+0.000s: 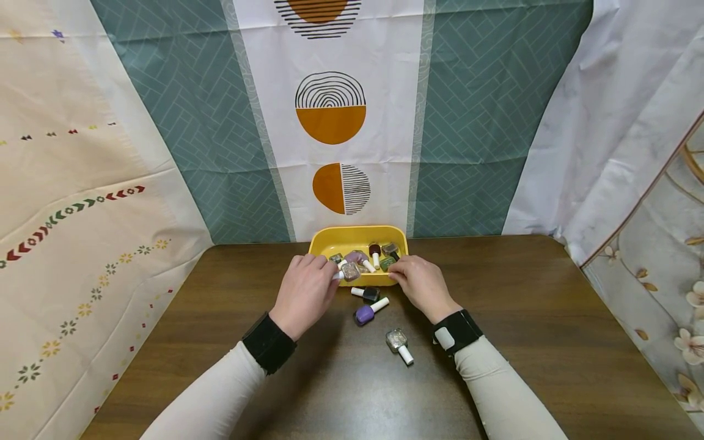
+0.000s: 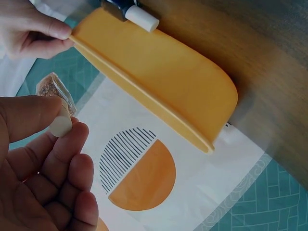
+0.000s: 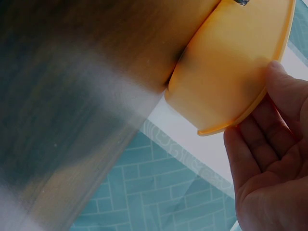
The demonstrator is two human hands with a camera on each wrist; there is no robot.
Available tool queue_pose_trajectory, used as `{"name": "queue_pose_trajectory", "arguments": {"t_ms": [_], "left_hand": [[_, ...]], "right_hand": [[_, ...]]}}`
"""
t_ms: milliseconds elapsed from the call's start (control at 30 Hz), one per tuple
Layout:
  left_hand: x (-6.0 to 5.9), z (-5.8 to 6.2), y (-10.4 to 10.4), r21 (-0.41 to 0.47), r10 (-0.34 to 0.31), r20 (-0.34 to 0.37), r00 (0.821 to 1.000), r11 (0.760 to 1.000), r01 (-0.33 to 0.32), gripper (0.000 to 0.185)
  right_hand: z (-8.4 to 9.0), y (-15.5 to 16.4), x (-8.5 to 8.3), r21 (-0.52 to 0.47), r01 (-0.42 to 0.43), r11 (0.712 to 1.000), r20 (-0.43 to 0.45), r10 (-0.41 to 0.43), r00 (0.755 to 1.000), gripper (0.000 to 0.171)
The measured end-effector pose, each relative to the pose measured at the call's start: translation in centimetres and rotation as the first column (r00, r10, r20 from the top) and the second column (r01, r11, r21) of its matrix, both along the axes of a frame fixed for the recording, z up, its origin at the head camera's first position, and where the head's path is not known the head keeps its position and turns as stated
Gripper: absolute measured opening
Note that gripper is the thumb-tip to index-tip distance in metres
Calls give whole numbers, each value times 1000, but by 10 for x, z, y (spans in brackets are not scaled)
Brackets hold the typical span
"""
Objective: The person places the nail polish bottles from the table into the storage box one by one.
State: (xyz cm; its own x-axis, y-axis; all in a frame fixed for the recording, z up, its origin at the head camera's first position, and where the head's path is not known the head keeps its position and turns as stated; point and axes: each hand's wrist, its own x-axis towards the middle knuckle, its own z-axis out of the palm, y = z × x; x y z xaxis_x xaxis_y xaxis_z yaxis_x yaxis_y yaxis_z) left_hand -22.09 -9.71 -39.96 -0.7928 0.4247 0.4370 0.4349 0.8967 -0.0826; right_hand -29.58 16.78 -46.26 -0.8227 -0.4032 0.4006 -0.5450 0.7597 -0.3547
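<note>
A glittery nail polish bottle (image 1: 350, 271) is pinched by its white cap between the thumb and fingers of my left hand (image 1: 308, 292), over the near left part of the yellow tray (image 1: 357, 234). The left wrist view shows that cap (image 2: 61, 124) between thumb and forefinger. My right hand (image 1: 422, 282) grips the tray's rim at the near right corner; in the right wrist view the thumb lies on the yellow wall (image 3: 226, 62) with fingers beyond the rim. Inside the tray lie several bottles, among them a dark red one (image 1: 375, 250) and a green one (image 1: 387, 263).
In front of the tray on the brown table (image 1: 220, 318) lie a black bottle (image 1: 371, 294), a purple bottle (image 1: 364, 315) and a silver glitter bottle (image 1: 396, 339). A patterned curtain (image 1: 352, 183) hangs right behind the tray.
</note>
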Motion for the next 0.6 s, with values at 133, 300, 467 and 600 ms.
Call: {"name": "queue_pose_trajectory", "arguments": {"t_ms": [133, 300, 467, 600], "left_hand": [[-2, 3, 1, 0, 10, 7, 1000, 1000, -10, 31], [-6, 5, 2, 4, 10, -13, 1000, 1000, -10, 26], [-11, 6, 2, 0, -8, -69, 998, 1000, 8, 15], [-16, 6, 3, 3, -3, -76, 997, 1000, 4, 16]], "right_hand": [[1, -1, 0, -2, 4, 1000, 3, -4, 1000, 9], [0, 0, 1, -11, -2, 1000, -15, 2, 1000, 8], [-1, 0, 2, -18, -12, 1000, -54, 11, 998, 5], [-2, 0, 2, -21, -12, 1000, -60, 10, 998, 6]]}}
